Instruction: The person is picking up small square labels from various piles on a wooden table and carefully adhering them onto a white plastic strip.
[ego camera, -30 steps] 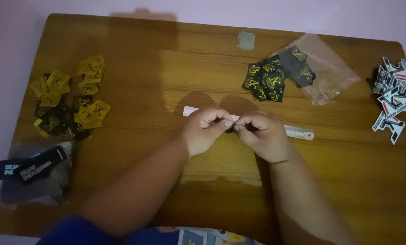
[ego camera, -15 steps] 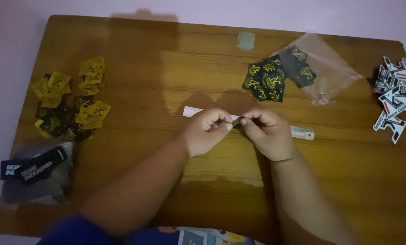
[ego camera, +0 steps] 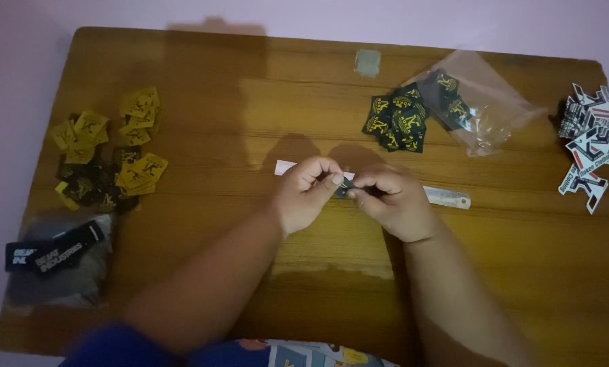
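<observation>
Both hands met over the middle of the wooden desk (ego camera: 202, 81). Left hand (ego camera: 308, 194) and right hand (ego camera: 393, 204) had fingers curled in, pinching one small dark sticker (ego camera: 343, 189) between them; it sat just above the desk surface, mostly hidden by fingertips, so its design couldn't be read. The two-handed pinch looked like a grip for picking at an edge or peeling, judging by thumbs pressed against forefingers on both sides.

A long pale strip (ego camera: 447, 197) lay flat on the desk under and behind the hands, one end poking out left of the left hand, the other out right of the right hand. It could be a ruler or a backing strip; can't tell.

Sorted piles sat around the work spot, kept well apart by kind:
- yellow stickers (ego camera: 138, 112) and mixed dark ones, far left
- black-and-yellow stickers (ego camera: 396, 122) top right, spilling from the mouth of a clear plastic bag (ego camera: 495, 109), which held more
- white, black and red stickers (ego camera: 590, 143) at the right edge
- a long black label (ego camera: 53, 250) lying on a grey pouch (ego camera: 59, 278), bottom left
- a small grey square (ego camera: 367, 62) near the far edge, alone

The centre was left for handwork, piles within arm's reach.
</observation>
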